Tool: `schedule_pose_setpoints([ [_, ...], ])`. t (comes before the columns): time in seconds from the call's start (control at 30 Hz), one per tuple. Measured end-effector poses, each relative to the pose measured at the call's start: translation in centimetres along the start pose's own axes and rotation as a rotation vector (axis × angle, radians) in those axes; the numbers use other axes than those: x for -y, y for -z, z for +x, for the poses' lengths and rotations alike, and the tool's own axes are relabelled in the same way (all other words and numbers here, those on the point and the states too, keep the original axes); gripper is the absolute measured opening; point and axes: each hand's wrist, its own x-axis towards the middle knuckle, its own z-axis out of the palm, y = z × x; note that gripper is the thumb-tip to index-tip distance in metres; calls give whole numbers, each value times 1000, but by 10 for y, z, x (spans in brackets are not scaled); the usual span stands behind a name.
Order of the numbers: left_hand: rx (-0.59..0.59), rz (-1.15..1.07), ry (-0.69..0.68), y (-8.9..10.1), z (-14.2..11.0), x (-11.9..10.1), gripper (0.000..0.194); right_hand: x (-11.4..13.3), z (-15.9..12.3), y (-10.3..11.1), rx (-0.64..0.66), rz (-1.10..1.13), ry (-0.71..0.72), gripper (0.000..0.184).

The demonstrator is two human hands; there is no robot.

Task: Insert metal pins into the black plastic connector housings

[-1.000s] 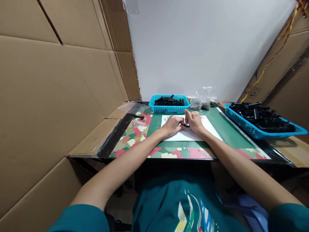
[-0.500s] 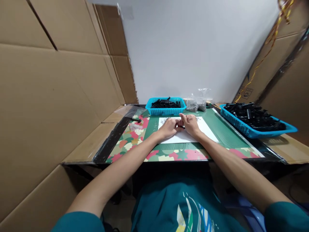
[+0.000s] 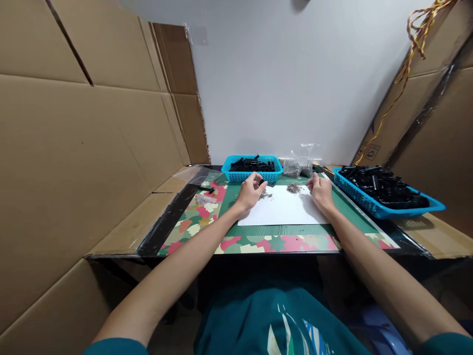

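Note:
My left hand (image 3: pixel 251 193) is raised at the left part of a white sheet (image 3: pixel 281 212), in front of the nearer basket. Its fingers pinch a small black plastic piece (image 3: pixel 261 182), mostly hidden by them. Beyond the sheet's right edge is my right hand (image 3: pixel 320 191), with the fingers curled and the tips together; whether anything small is in them does not show. Between the hands lies a pile of tiny metal parts (image 3: pixel 294 188). A second pile of tiny metal parts (image 3: pixel 265 195) is partly covered by my left hand.
A blue basket (image 3: pixel 253 176) of black pieces stands at the back. Another blue basket (image 3: pixel 388 213), heaped with black parts, is on the right. Clear bags (image 3: pixel 298 167) with small metal parts sit by the wall. Cardboard (image 3: pixel 92 162) walls in the left side.
My hands were together over the sheet and have parted. The left moved slightly left with the black piece; the right moved right. The metal pile between them now shows.

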Motion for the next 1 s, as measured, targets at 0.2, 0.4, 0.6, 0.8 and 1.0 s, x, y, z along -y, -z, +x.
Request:
schedule_pose_setpoints([
  [0.2, 114, 187, -86, 2, -5, -8, 13, 0, -8, 16, 272, -242, 86, 51],
  [0.4, 321, 382, -178, 5, -9, -14, 32, 2, -15, 23, 337, -224, 108, 30],
  [0.6, 430, 395, -269, 2, -13, -8, 35, -1, -14, 25, 364, -177, 80, 34],
  [0.8, 493, 381, -294, 2, -13, -3, 35, 0, -16, 25, 355, -174, 47, 35],
  [1.0, 504, 403, -284, 2, -13, -2, 34, 4, -18, 19, 310, -238, 29, 18],
])
